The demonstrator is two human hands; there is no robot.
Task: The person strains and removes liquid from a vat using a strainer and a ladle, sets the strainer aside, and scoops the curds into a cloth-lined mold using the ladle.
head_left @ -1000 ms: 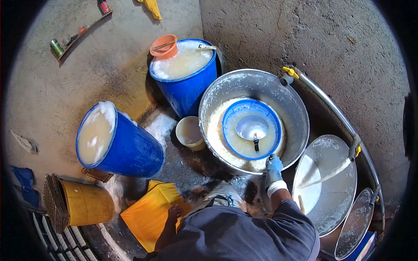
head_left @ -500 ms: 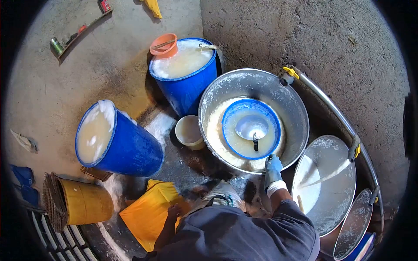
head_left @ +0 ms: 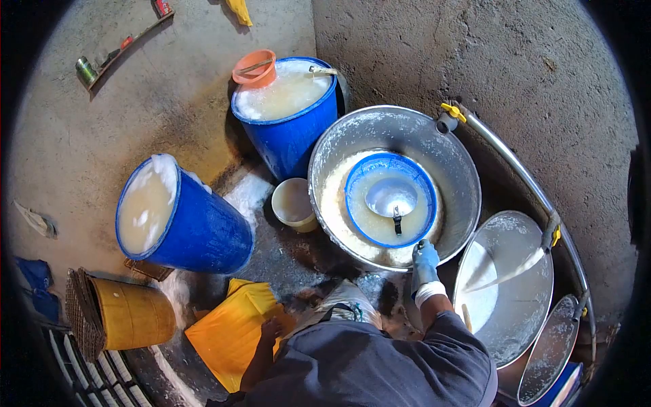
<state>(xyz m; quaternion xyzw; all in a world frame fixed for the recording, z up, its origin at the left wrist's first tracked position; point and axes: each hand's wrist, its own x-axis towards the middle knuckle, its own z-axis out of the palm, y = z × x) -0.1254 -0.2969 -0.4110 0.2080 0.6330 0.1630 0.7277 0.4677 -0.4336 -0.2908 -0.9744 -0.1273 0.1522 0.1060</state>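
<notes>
My right hand (head_left: 425, 262), in a pale blue glove with a white cuff, is closed at the near rim of a large metal tub (head_left: 464, 176); what its fingers hold is too small to make out. Inside the tub sits a blue-rimmed round sieve (head_left: 352, 216) with cloudy liquid in it. A metal bowl (head_left: 391, 197) with a black handle rests in that liquid. My left hand (head_left: 271, 330), bare, hangs low beside a yellow-orange cloth or sheet (head_left: 229, 332); its fingers are not clear.
Two blue barrels (head_left: 203, 227) (head_left: 288, 146) hold cloudy liquid, one with an orange basket (head_left: 254, 70). A white bucket (head_left: 294, 203) stands by the tub. Liquid pours from a pipe (head_left: 519, 166) into another metal tub (head_left: 519, 319). A yellow container (head_left: 139, 315) lies left.
The view has shifted very slightly. Both hands, the sieve and the metal bowl keep nearly the same places, and liquid still pours at the right.
</notes>
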